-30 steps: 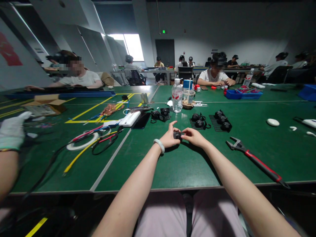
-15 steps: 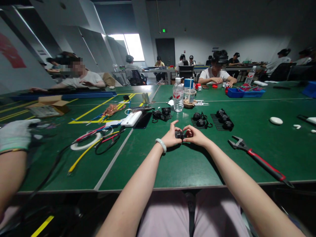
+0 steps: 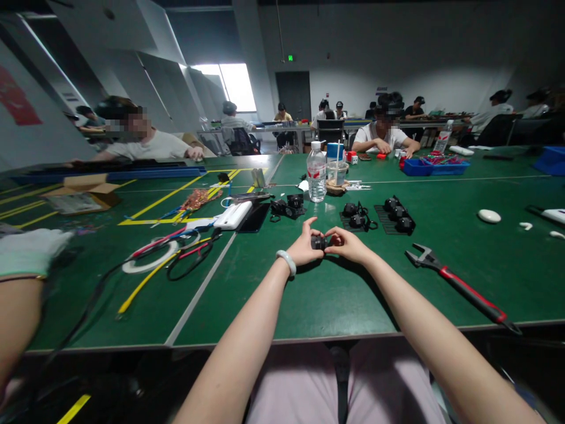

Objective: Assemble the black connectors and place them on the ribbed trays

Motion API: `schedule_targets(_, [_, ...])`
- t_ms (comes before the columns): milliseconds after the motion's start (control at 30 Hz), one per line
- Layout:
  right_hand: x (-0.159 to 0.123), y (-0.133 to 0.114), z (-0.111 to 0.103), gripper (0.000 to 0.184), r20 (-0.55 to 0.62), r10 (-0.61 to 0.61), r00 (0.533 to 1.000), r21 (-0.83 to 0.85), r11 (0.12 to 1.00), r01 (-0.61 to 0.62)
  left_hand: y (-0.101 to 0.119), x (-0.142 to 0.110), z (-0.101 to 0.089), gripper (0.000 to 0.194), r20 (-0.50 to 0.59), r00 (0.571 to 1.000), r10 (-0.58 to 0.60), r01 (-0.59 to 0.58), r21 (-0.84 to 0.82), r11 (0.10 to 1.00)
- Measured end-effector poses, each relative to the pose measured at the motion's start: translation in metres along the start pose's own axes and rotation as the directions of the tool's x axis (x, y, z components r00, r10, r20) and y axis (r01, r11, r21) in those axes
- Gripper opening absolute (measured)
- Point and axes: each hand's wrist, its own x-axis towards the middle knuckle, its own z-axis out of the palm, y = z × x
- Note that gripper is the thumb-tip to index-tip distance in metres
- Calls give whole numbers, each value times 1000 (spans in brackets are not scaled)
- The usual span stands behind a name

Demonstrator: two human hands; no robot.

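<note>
Between my two hands is a small black ridged cylindrical part (image 3: 318,242), lying on its side just above the green table. My left hand (image 3: 304,246) is closed around its left end, with the index finger raised. At its right end, the fingertips of my right hand (image 3: 342,244) pinch it; exactly what they grip there is hidden. Beyond my hands, similar black parts lie in three groups: one cluster (image 3: 289,206) at the left, another (image 3: 356,215) to the right, and a row on a black ribbed base (image 3: 398,215) farther right.
An adjustable wrench (image 3: 461,288) lies right of my arm. A water bottle (image 3: 316,174) and a plastic cup (image 3: 336,174) stand ahead. Cables (image 3: 148,281), a tape roll (image 3: 150,259) and a white power bank (image 3: 233,215) are at the left, where a co-worker's gloved hand (image 3: 30,250) reaches in.
My hands keep the black part between them, in nearly the same pose. The view has shifted slightly. Across the table at the left, a seated person's hand has moved right.
</note>
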Motion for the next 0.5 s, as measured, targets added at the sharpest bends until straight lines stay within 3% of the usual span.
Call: schedule_targets(500, [0, -3, -3, 35, -43, -11, 999, -131, 991, 5, -1, 0, -2, 86, 14, 1000, 16, -16, 18, 1000])
